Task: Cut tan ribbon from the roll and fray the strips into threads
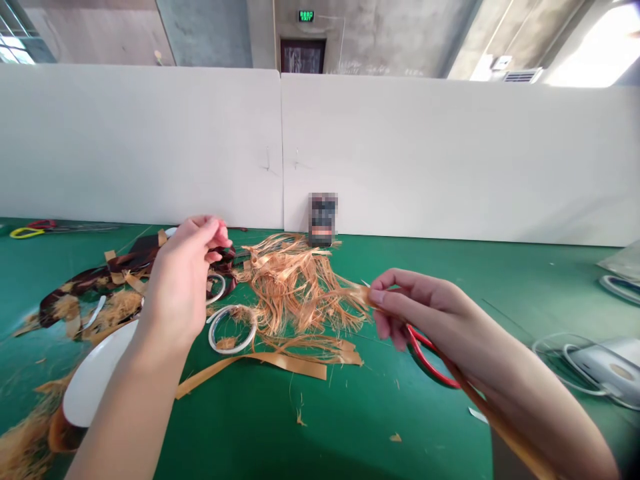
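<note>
Right hand (417,313) has its fingers clamped on a frayed strip (357,298) beside the shred pile (295,287); left hand (187,267) has its fingers loosely together, empty; a hard tug could tear the strip.

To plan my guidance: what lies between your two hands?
In the head view, shredded orange strips lie between the left hand and right hand, with a white ring just below the left end of the heap.
</note>
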`<state>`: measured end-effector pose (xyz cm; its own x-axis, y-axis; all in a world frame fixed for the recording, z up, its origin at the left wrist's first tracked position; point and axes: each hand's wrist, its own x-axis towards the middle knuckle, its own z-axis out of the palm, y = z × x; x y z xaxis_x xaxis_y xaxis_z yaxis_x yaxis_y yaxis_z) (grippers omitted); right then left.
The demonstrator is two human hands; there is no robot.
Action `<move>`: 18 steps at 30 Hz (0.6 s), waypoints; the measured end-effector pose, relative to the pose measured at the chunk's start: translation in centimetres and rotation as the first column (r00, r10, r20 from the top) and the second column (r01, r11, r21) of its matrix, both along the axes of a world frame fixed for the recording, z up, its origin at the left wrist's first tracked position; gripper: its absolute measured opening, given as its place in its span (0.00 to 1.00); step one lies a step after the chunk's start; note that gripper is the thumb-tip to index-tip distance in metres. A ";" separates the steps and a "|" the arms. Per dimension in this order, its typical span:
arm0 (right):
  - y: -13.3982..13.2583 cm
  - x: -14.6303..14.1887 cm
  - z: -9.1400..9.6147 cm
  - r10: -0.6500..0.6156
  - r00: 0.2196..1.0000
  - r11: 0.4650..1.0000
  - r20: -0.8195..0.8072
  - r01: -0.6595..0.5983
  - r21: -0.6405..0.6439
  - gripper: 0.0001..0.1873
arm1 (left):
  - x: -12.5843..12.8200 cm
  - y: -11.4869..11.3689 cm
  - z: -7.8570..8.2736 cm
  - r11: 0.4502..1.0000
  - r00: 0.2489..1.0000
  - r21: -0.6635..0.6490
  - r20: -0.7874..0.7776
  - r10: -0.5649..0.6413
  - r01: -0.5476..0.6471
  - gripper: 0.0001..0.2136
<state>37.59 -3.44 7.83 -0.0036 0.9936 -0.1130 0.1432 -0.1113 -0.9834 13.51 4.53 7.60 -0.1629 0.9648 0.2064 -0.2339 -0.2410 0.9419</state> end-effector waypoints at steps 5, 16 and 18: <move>-0.1 -1.0 0.0 0.031 0.992 0.999 -0.124 -0.035 -0.028 0.14 | 1.7 -3.9 0.3 0.830 0.750 -0.219 -0.355 -0.558 0.513 0.09; -0.6 -2.5 -0.8 0.130 0.987 0.991 -0.099 -0.128 0.030 0.08 | 4.4 -4.9 -0.3 0.877 0.845 -0.180 -0.238 -0.478 0.446 0.12; -0.6 -2.5 -0.8 0.154 0.982 0.988 -0.111 -0.155 -0.002 0.08 | 4.3 -4.8 -0.3 0.881 0.855 -0.169 -0.218 -0.470 0.441 0.12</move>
